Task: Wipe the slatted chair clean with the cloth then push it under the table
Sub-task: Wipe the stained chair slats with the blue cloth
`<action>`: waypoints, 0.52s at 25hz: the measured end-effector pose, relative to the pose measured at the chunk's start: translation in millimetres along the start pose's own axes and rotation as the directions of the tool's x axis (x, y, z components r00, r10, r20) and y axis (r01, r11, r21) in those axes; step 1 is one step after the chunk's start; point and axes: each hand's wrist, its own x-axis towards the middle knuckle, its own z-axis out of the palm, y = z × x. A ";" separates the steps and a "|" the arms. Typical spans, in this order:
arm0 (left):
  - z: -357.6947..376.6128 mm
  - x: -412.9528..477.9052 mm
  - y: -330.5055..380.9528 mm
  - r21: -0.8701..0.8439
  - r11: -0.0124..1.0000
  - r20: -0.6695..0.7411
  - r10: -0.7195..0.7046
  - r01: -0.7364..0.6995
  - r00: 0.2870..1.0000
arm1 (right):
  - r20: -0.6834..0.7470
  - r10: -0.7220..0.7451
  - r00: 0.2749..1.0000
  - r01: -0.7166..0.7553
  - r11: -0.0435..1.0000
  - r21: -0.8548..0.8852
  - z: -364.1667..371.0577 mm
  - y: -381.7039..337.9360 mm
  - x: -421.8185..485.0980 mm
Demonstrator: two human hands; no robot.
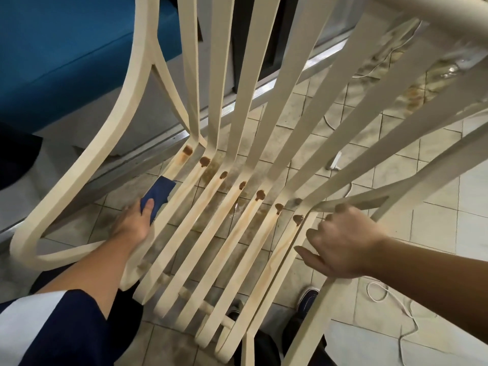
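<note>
Head view: I see slatted chair filling middle, cream colour, tipped toward me. Brown blobs sit in row at bend of slats, brown streaks below them. Cloth, blue, at 9 o'clock, lying on left-most seat slat. Left hand pinching cloth, thumb on top. Right hand at 4 o'clock, fingers curled over chair's right side rail, thumb sticking out. Tiled floor under chair, dirty patches beneath slats. Blue cushion at 10 o'clock. Dark shoe at 6 o'clock.
</note>
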 end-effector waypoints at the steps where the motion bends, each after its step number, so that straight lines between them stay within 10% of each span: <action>1: 0.0 0.8 -0.1 -0.004 1.000 0.006 0.000 0.000 1.000 | -0.056 0.013 0.998 -0.012 1.000 0.021 3.6 0.9 -3.3; 13: -12.4 23.1 42.3 -0.098 0.995 0.076 -0.015 0.022 0.997 | -0.286 -0.089 0.954 0.123 0.987 0.102 15.9 1.3 -7.3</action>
